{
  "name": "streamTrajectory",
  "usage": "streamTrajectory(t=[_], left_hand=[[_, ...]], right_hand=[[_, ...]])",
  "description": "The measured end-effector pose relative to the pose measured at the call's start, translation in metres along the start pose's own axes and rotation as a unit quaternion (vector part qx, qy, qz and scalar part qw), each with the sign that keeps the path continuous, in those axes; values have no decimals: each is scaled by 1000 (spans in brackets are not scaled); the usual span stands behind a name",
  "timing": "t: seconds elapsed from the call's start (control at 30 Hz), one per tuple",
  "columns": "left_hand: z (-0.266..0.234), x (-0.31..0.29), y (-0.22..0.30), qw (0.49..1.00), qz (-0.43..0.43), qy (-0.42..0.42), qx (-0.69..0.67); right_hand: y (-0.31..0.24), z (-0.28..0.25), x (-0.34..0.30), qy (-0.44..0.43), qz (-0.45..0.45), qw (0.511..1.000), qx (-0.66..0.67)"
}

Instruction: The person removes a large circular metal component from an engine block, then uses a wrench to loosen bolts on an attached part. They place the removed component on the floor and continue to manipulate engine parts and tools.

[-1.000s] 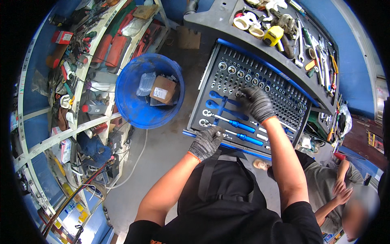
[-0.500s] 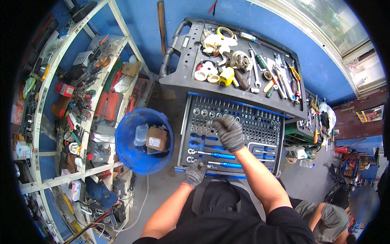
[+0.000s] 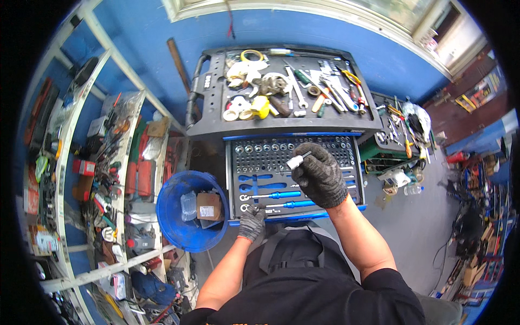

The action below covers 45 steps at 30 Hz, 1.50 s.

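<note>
Raised above the tool drawer, my right hand [image 3: 319,179] in a dark knit glove pinches a bit socket [image 3: 295,162], a silver cylinder with a thin dark shank. My left hand [image 3: 251,223], gloved too, is curled at the drawer's front left edge, beside the ratchet heads; what its fingers hold, if anything, is hidden. The open drawer [image 3: 234,181] has rows of silver sockets in its tray. Nearer me in it lie blue-handled ratchets [image 3: 292,205] and empty blue tool recesses [image 3: 262,187]. My right hand covers part of the tray.
A black cart top [image 3: 214,116] behind the drawer carries wrenches, pliers, tape rolls and gloves. On the left stand a blue bin [image 3: 162,222] with a cardboard box [image 3: 210,207] inside and a crowded white shelf [image 3: 81,119]. At right, a green-sided cart [image 3: 379,151] holds more tools.
My right hand has risen from over the sockets toward me, now showing the bit socket. My left hand stays near the drawer's front edge. The view has shifted, and the person at lower right is mostly out of it.
</note>
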<state>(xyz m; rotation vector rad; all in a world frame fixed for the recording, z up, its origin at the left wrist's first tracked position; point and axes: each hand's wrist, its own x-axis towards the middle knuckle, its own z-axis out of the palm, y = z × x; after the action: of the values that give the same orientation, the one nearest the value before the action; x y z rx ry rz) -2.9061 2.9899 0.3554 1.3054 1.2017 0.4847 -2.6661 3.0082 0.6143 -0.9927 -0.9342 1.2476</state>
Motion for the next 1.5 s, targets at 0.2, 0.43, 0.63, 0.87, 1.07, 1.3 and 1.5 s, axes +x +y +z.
streamTrajectory(t=[0.2, 0.43, 0.63, 0.87, 1.07, 1.3, 1.5], left_hand=[[-8, 39, 10, 998, 48, -29, 26], [8, 10, 118, 894, 360, -171, 203], [81, -23, 189, 932, 97, -330, 112], [189, -33, 188, 948, 27, -313, 49], [286, -38, 169, 965, -41, -256, 36], [353, -17, 144, 934, 148, -174, 274], [327, 141, 243, 921, 209, 87, 316]], right_hand=[[-5, -14, -29, 19, 91, 995, 28], [34, -39, -79, -44, 74, 919, -385], [41, -87, -122, 41, 135, 926, -350], [12, -192, -195, 116, 51, 930, -345], [6, -333, -307, 184, 98, 881, -426], [41, -440, -450, 272, 192, 823, -460], [91, -451, -482, 346, 262, 834, -342]])
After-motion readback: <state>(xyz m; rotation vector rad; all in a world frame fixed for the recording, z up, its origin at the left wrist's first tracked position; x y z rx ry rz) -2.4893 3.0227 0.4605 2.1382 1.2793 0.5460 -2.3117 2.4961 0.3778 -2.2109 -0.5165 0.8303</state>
